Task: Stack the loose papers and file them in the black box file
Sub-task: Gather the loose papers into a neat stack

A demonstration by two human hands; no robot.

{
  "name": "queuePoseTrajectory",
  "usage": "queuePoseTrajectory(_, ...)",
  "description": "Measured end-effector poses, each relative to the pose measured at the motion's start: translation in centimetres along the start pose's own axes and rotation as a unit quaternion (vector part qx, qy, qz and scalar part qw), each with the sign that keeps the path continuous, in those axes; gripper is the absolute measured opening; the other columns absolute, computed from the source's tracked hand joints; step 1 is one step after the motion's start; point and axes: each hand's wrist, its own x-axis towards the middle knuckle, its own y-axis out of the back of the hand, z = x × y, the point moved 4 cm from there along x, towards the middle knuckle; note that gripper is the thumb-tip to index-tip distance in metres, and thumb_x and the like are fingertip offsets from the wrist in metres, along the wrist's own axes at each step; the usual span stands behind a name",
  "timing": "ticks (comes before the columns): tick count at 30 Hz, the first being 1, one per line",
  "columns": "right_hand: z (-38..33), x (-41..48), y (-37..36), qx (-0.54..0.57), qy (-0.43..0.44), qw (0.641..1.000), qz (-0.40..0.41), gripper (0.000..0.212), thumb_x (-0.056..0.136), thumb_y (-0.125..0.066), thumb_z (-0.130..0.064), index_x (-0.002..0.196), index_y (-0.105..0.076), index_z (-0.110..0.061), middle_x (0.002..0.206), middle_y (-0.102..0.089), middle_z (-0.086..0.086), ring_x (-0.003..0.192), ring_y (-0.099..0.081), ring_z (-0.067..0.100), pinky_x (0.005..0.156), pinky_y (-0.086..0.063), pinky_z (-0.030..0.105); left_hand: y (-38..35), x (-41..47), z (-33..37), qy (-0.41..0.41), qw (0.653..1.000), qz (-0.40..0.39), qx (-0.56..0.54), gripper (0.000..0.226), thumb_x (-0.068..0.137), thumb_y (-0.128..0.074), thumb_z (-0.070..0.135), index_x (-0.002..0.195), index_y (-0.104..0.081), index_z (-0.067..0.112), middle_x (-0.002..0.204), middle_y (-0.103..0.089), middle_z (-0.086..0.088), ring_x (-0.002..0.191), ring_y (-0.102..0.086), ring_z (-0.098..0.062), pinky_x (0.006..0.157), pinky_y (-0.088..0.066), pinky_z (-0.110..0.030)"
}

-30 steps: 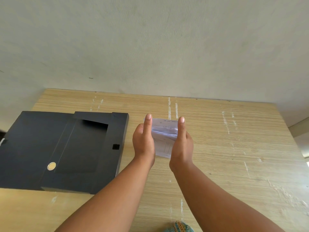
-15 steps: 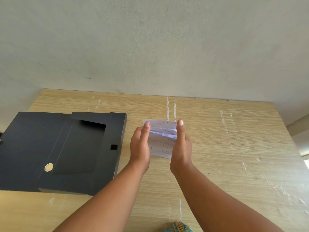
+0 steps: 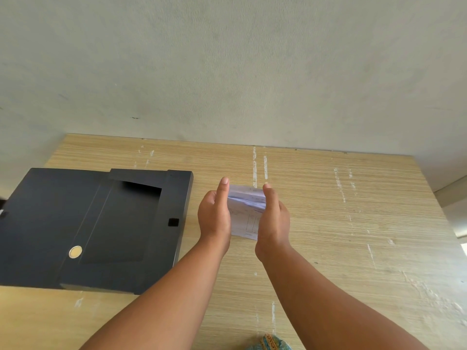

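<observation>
A small bundle of white printed papers (image 3: 246, 212) stands between my two hands over the middle of the wooden table (image 3: 341, 223). My left hand (image 3: 214, 215) presses flat against the bundle's left edge and my right hand (image 3: 274, 218) presses against its right edge, fingers pointing away from me. The papers' top sheets are bent and uneven. The black box file (image 3: 96, 228) lies on the table to the left of my hands, with its flap folded out to the left and a round metal stud on the flap.
A grey wall (image 3: 227, 72) rises right behind the table's far edge. The table's right edge runs down at the far right. A bit of patterned cloth (image 3: 271, 343) shows at the bottom edge between my arms.
Both hands stay on the papers; they have drawn slightly towards me and closer together, and the sheets between them look more bunched.
</observation>
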Motion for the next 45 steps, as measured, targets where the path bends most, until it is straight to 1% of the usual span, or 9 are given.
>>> queuePoseTrajectory(11,0.1,-0.4,1.0,-0.073,0.021,0.996,-0.035,0.032,0.104,-0.05,-0.046,0.099,-0.063,-0.017,0.111,-0.064,-0.012,0.107,-0.056,0.001,0.076,-0.032,0.026,1.0,-0.5,-0.3,-0.029,0.997,-0.026,0.071,0.063,0.101,-0.052,0.055,0.095,-0.056,-0.008,0.084,-0.055,-0.004,0.077,-0.051,-0.016,0.069,-0.04,-0.031)
queuePoseTrajectory(13,0.4,-0.1,1.2,-0.094,0.041,0.995,-0.02,0.052,0.102,-0.052,-0.049,0.109,-0.06,0.002,0.131,-0.049,0.006,0.122,-0.027,0.012,0.092,-0.043,0.022,1.0,-0.5,-0.3,-0.033,0.996,-0.035,0.08,0.06,0.102,-0.051,0.055,0.093,-0.057,-0.004,0.083,-0.057,-0.002,0.077,-0.053,-0.015,0.069,-0.041,-0.029)
queuePoseTrajectory(14,0.4,0.0,1.2,-0.1,0.045,0.994,-0.011,0.057,0.102,-0.053,-0.048,0.113,-0.056,0.008,0.098,-0.025,-0.009,0.099,-0.024,0.004,0.078,-0.046,0.025,0.9,-0.5,-0.3,-0.036,0.995,-0.039,0.085,0.059,0.102,-0.05,0.054,0.091,-0.056,-0.003,0.083,-0.055,-0.003,0.077,-0.052,-0.015,0.069,-0.04,-0.029)
queuePoseTrajectory(15,0.4,0.1,1.3,-0.105,0.048,0.993,-0.006,0.057,0.102,-0.052,-0.047,0.115,-0.055,0.009,0.097,-0.059,0.026,0.095,-0.028,0.005,0.078,-0.047,0.028,0.9,-0.5,-0.3,-0.04,0.995,-0.042,0.086,0.059,0.102,-0.05,0.054,0.09,-0.055,-0.004,0.083,-0.054,-0.003,0.077,-0.051,-0.016,0.068,-0.039,-0.028)
queuePoseTrajectory(16,0.4,0.1,1.2,-0.104,0.05,0.993,-0.009,0.055,0.103,-0.051,-0.045,0.117,-0.055,0.009,0.082,-0.047,0.0,0.1,-0.024,0.004,0.084,-0.048,0.03,0.9,-0.5,-0.4,-0.044,0.995,-0.047,0.082,0.06,0.102,-0.051,0.054,0.091,-0.055,-0.005,0.083,-0.053,-0.004,0.078,-0.05,-0.016,0.069,-0.039,-0.028)
queuePoseTrajectory(17,0.3,0.0,1.2,-0.102,0.044,0.994,-0.017,0.054,0.104,-0.05,-0.043,0.12,-0.056,0.008,0.131,-0.036,0.002,0.115,-0.022,0.01,0.092,-0.048,0.032,1.0,-0.5,-0.4,-0.047,0.995,-0.055,0.074,0.061,0.102,-0.051,0.054,0.094,-0.056,-0.007,0.084,-0.055,-0.004,0.079,-0.052,-0.016,0.071,-0.04,-0.028)
queuePoseTrajectory(18,0.3,-0.1,1.2,-0.099,0.042,0.994,-0.023,0.052,0.104,-0.05,-0.044,0.121,-0.057,0.005,0.122,-0.061,0.013,0.123,-0.035,0.015,0.095,-0.047,0.031,1.1,-0.5,-0.4,-0.047,0.995,-0.071,0.06,0.059,0.102,-0.052,0.054,0.097,-0.059,-0.005,0.086,-0.059,-0.003,0.08,-0.055,-0.014,0.073,-0.043,-0.028)
queuePoseTrajectory(28,1.7,0.4,2.6,-0.355,0.144,0.921,-0.076,0.017,0.097,-0.05,-0.007,0.109,-0.054,-0.018,0.096,-0.071,0.006,0.066,-0.056,0.008,0.056,-0.045,0.015,1.7,-0.1,-2.1,-0.086,0.957,-0.153,0.232,0.026,0.099,-0.053,0.007,0.121,-0.057,0.02,0.112,-0.071,-0.001,0.098,-0.067,-0.02,0.08,-0.05,-0.03)
queuePoseTrajectory(45,2.4,1.1,3.0,-0.394,0.166,0.903,-0.047,0.013,0.104,-0.045,-0.012,0.113,-0.054,-0.013,0.094,-0.068,0.004,0.077,-0.061,0.015,0.064,-0.043,0.019,1.9,0.1,-3.2,-0.096,0.957,-0.082,0.261,0.024,0.101,-0.059,0.01,0.124,-0.059,0.017,0.111,-0.071,0.004,0.104,-0.068,-0.017,0.076,-0.045,-0.016)
